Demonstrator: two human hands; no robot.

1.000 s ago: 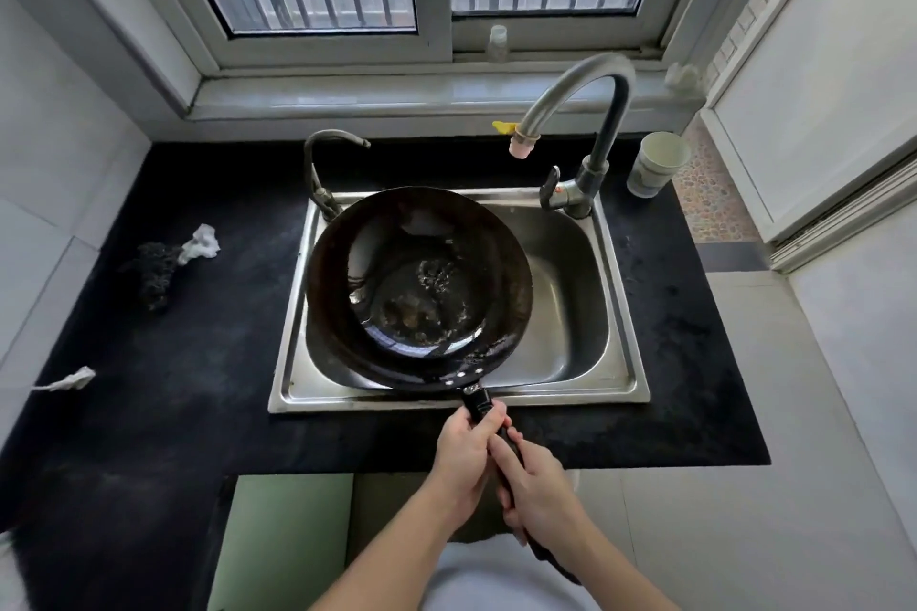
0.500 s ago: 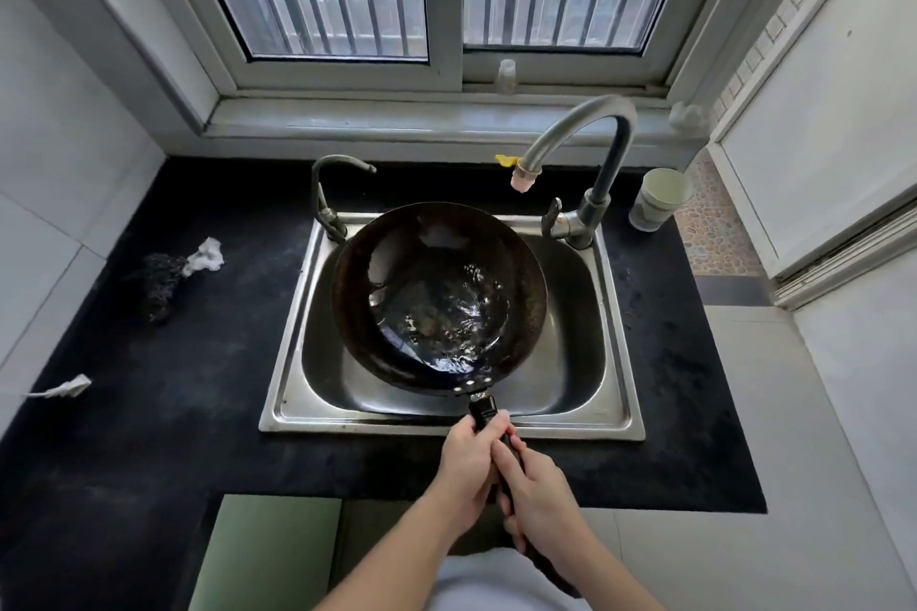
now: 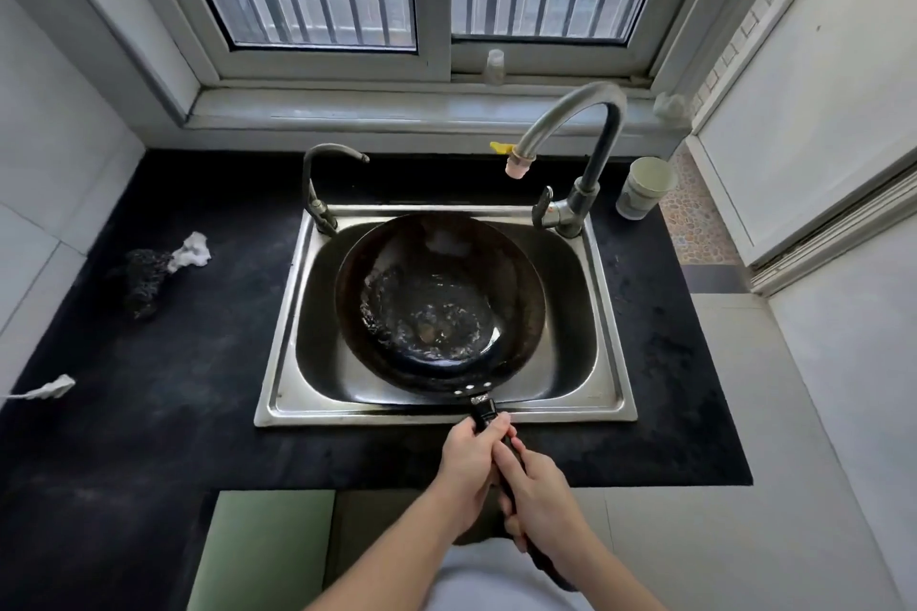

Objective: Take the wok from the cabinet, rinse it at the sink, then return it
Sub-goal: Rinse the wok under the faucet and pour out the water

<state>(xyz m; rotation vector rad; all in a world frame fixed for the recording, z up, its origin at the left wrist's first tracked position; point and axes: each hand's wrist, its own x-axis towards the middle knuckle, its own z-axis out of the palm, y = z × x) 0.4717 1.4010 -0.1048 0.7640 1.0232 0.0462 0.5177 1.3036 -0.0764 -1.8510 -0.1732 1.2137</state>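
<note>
Here, left grip [image 3: 469, 459] and right grip [image 3: 538, 496] clasp the wok [image 3: 441, 303] handle, bowl ahead over sink [image 3: 347, 413].

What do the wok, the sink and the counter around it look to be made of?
Wok: dark metal, probably carbon steel or iron. The inside is blackened and patchy, with a wet gloss.
Sink: stainless steel, going by the brushed silver sheen and soft reflections.
Counter: matte black and faintly speckled. It could be stone or a covering; I cannot tell which.
</note>
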